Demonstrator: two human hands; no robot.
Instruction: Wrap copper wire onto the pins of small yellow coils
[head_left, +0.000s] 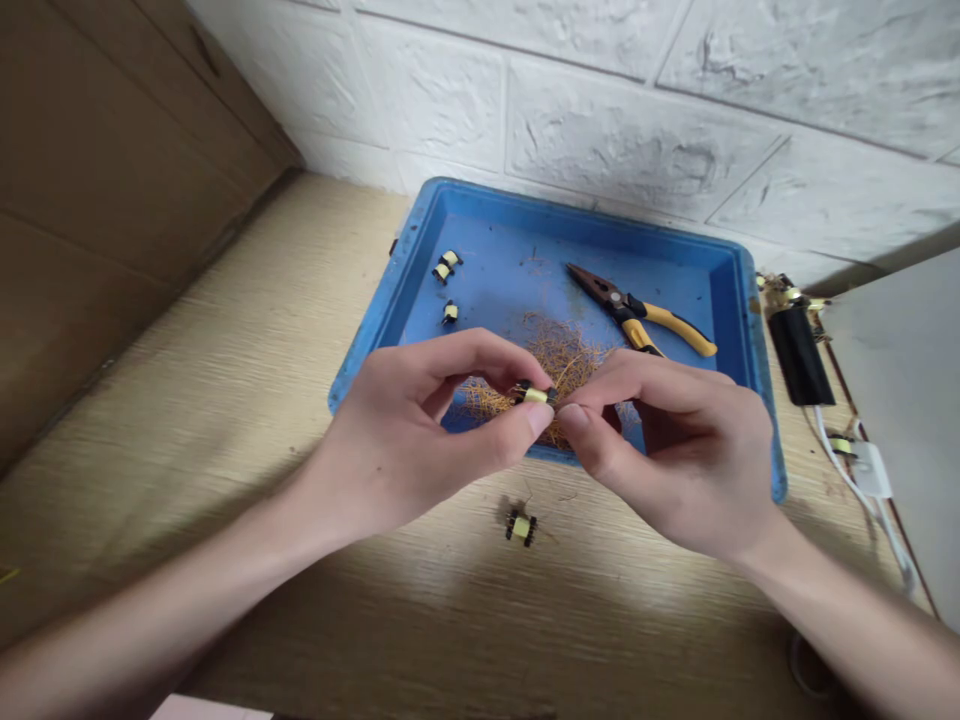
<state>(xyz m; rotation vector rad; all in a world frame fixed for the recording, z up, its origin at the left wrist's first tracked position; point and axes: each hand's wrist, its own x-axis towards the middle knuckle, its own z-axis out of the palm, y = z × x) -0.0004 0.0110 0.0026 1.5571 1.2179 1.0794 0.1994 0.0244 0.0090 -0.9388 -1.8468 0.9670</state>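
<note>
My left hand (pixel 420 430) is closed, pinching a small transformer (pixel 535 396) with a yellow-taped middle and black pinned ends between thumb and index finger. My right hand (pixel 667 440) is closed too, thumb and fingertip pressed together right beside the transformer's right end; what lies between them is too small to make out. Both hands are over the near edge of a blue tray (pixel 352 350). Below the hands, another transformer (pixel 520 527) with thin wire ends sits on the table. Inside the tray, a heap of copper-coloured wire scraps (pixel 559 350) is partly hidden behind my fingers.
Long-nose pliers (pixel 616 300) with yellow and black handles lie in the tray. Several small transformers (pixel 448 263) sit at its left. Right of the tray are a black cylinder (pixel 801 355) with a white cable and a white plug (pixel 871 468). A white brick-pattern wall (pixel 585 120) stands behind.
</note>
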